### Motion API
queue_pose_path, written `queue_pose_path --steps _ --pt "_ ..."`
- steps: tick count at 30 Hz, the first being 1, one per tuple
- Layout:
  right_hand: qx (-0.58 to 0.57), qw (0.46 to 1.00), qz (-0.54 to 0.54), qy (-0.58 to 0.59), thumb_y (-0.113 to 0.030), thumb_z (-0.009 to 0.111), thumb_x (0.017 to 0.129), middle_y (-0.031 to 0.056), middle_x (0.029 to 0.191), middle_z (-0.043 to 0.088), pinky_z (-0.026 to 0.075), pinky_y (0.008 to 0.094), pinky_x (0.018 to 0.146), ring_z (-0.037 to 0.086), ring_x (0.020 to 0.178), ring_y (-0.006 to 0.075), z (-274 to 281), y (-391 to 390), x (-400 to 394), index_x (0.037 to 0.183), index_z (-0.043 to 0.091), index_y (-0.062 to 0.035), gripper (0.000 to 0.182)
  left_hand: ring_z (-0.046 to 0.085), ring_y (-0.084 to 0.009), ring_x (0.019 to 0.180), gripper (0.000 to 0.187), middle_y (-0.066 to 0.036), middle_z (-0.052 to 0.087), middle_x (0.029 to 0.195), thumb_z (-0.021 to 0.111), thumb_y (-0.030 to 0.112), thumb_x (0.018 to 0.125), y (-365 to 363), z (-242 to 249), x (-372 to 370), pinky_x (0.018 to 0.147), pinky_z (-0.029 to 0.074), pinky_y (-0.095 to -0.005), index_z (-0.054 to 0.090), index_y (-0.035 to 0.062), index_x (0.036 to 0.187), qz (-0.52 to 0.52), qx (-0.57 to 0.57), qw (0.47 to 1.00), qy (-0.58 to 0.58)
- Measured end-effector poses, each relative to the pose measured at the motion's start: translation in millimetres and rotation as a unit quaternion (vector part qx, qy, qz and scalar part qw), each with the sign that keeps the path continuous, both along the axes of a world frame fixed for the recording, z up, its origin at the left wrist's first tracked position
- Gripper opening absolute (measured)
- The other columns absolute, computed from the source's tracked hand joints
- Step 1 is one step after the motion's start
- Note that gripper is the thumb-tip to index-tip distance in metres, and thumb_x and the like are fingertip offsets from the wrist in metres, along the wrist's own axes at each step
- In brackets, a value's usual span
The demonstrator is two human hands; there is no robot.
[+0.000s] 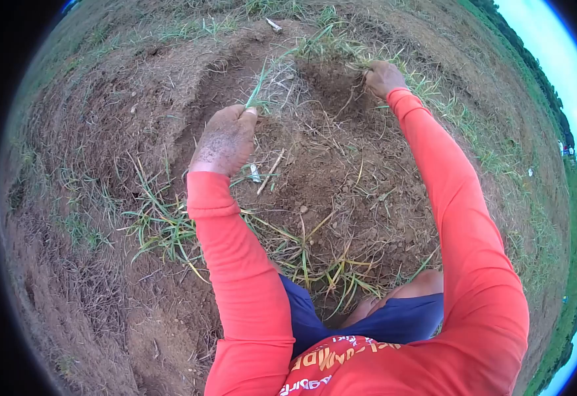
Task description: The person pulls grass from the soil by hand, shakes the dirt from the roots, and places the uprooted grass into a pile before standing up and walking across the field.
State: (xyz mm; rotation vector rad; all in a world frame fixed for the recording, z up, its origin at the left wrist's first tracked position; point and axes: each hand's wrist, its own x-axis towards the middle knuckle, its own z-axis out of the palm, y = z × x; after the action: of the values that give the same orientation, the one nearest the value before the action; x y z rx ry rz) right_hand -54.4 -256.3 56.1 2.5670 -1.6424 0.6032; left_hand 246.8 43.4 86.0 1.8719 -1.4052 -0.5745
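My left hand [226, 140], dusted with soil, is closed around the end of some long green grass blades [259, 86] that stretch up and to the right. Farther right, my right hand [384, 78] is closed on a clump of grass [335, 49] with soil and roots hanging below it. Dark loose soil [341, 86] lies beneath that clump, between my two hands. The fingertips of my right hand are partly hidden by its back.
Tufts of grass [169, 224] grow left of my left sleeve, and more [315, 264] stand near my legs. A stick [271, 171] and a small white scrap [255, 173] lie on the soil. Another pale piece [274, 25] lies at the top.
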Motion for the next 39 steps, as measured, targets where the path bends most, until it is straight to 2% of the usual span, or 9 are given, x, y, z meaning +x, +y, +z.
queue_pose_path --steps 5,9,14,18,21,26,29,34,39 --pt "0.089 0.994 -0.033 0.050 -0.035 0.066 0.089 0.0213 0.116 0.072 0.054 0.0489 0.094 0.068 0.109 0.0404 65 9 21 0.114 0.074 -0.0094 0.037 0.064 -0.0462 0.095 0.048 -0.031 0.067 0.096 0.048 0.039 0.101 2 26 0 0.087 0.047 -0.0492 0.065 -0.0057 0.098 0.048 0.045 0.993 0.096" --pt "0.161 0.964 -0.085 0.193 -0.035 0.072 0.085 0.0242 0.118 0.071 0.054 0.0478 0.097 0.068 0.113 0.0392 -36 1 10 0.110 0.075 -0.0042 0.040 0.064 -0.0439 0.091 0.051 -0.029 0.066 0.090 0.046 0.040 0.102 -14 -7 3 0.086 0.046 -0.0514 0.064 -0.0069 0.094 0.012 -0.012 0.998 0.055" --pt "0.180 0.983 0.013 0.038 -0.041 0.077 0.082 0.0246 0.107 0.073 0.053 0.0436 0.096 0.069 0.104 0.0389 33 24 0 0.113 0.073 -0.0021 0.050 0.061 -0.0126 0.061 0.027 -0.006 0.061 0.073 0.051 0.023 0.103 -5 13 -9 0.054 0.048 -0.0310 0.063 0.0020 0.115 0.055 0.042 0.963 0.260" --pt "0.112 0.985 0.107 -0.075 -0.043 0.079 0.082 0.0147 0.097 0.070 0.052 0.0393 0.079 0.067 0.089 0.0321 68 47 -21 0.105 0.073 -0.0020 0.048 0.060 -0.0126 0.063 0.023 -0.004 0.064 0.077 0.054 0.018 0.102 -27 -18 -8 0.057 0.049 -0.0316 0.065 0.0008 0.112 0.056 0.006 0.952 0.302" --pt "0.320 0.907 0.040 -0.273 -0.043 0.079 0.080 0.0167 0.097 0.071 0.053 0.0429 0.083 0.068 0.090 0.0327 85 76 -31 0.105 0.072 -0.0009 0.049 0.061 -0.0127 0.064 0.024 -0.005 0.064 0.079 0.054 0.018 0.101 -28 -15 -16 0.059 0.049 -0.0315 0.066 0.0003 0.113 0.041 0.004 0.959 0.280" --pt "0.189 0.965 -0.100 0.151 -0.041 0.077 0.086 0.0207 0.120 0.072 0.052 0.0408 0.098 0.069 0.109 0.0324 -56 46 -85 0.129 0.068 -0.0010 0.059 0.059 -0.0085 0.065 0.025 -0.001 0.063 0.082 0.054 0.019 0.102 -37 -16 -30 0.056 0.049 -0.0267 0.066 0.0029 0.116 0.025 0.004 0.961 0.275" --pt "0.229 0.966 0.014 -0.119 -0.039 0.074 0.089 0.0203 0.122 0.071 0.050 0.0410 0.101 0.067 0.114 0.0330 -16 83 -101 0.131 0.068 -0.0046 0.055 0.054 -0.0079 0.060 0.029 0.001 0.059 0.079 0.054 0.025 0.102 -42 -21 -30 0.052 0.045 -0.0265 0.069 0.0031 0.116 0.028 0.002 0.962 0.272" --pt "0.368 0.865 0.061 -0.336 -0.027 0.072 0.095 -0.0070 0.082 0.060 0.041 0.0232 0.059 0.048 0.067 0.0038 38 124 -112 0.113 0.072 -0.0119 0.023 0.054 -0.0138 0.064 0.044 -0.003 0.057 0.073 0.063 0.045 0.096 -66 -30 -53 0.060 0.043 -0.0331 0.069 0.0020 0.093 -0.001 -0.034 0.972 0.231" --pt "0.309 0.901 0.100 -0.288 -0.026 0.073 0.093 -0.0058 0.082 0.062 0.044 0.0257 0.064 0.052 0.070 0.0057 57 164 -114 0.111 0.073 -0.0112 0.023 0.057 -0.0167 0.074 0.059 -0.004 0.058 0.074 0.076 0.060 0.084 -55 2 -104 0.072 0.047 -0.0358 0.062 0.0030 0.084 -0.043 -0.002 0.963 0.267"
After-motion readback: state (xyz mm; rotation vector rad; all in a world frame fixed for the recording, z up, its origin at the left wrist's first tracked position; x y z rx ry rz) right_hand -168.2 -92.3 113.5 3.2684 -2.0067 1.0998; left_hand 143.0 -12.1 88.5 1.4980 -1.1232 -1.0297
